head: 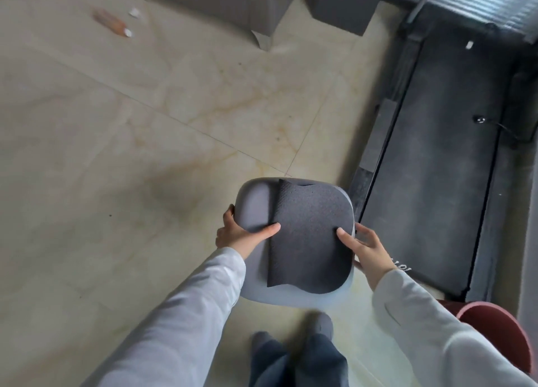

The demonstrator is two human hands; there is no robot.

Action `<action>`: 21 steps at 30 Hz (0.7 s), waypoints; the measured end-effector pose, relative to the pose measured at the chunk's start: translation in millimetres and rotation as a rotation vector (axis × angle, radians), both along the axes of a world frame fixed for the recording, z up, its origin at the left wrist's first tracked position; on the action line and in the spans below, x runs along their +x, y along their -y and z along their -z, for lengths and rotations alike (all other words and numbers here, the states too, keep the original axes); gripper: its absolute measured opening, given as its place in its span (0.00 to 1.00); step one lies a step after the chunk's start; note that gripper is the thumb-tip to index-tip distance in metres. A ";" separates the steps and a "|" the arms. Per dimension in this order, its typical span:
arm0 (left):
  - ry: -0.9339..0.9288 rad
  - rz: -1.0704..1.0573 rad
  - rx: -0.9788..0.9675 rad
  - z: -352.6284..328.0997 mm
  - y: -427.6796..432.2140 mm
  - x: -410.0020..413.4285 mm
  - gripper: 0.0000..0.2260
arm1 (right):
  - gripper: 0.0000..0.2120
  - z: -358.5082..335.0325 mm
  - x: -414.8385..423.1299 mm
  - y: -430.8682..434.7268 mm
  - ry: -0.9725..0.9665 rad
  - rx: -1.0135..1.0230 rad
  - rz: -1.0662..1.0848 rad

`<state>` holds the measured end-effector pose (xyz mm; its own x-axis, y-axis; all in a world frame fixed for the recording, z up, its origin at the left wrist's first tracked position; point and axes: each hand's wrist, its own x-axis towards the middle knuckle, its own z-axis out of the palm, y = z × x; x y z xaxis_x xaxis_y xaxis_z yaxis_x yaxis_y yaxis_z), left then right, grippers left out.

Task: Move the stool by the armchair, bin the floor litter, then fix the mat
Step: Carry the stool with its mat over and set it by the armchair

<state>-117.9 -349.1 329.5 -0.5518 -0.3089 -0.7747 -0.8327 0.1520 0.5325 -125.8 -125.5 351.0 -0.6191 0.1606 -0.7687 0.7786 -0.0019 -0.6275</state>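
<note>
Left hand: we saw the left hand (pixel 241 232) clasped on the left edge of the stool (pixel 294 241), thumb laid flat on the seat, fingers curled round the rim.
Stool: we found the grey stool near us at centre, seen from above, with a dark perforated pad (pixel 311 238) lying askew on it so that the seat's left side was bare.
Right hand: we saw the right hand (pixel 365 248) gripping the stool's right edge, thumb on the pad, fingers spread loosely down the side.
Litter: we made out an orange-brown bottle-like item (pixel 112 22) and a small white scrap (pixel 134 12) on the floor at the far left, both blurred.
Armchair: we saw grey upholstered furniture (pixel 233 2) at the far centre, well apart from the stool.
Floor: we stood on pale, marbled tiles (pixel 116 153).
Right side: we noted a black treadmill (pixel 436 159) just beside the stool, and a dark red bin (pixel 500 331) near right.
</note>
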 end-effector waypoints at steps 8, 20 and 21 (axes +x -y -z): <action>-0.034 -0.051 -0.008 -17.7 69.7 -48.5 0.52 | 0.29 -22.4 -60.1 72.5 -0.015 -0.031 -0.045; -0.017 -0.134 -0.055 -21.0 179.9 -171.1 0.51 | 0.28 -13.4 -196.5 188.2 -0.007 -0.030 -0.097; -0.022 -0.148 -0.059 -23.0 194.0 -180.1 0.51 | 0.29 -14.9 -209.0 202.4 -0.004 -0.030 -0.122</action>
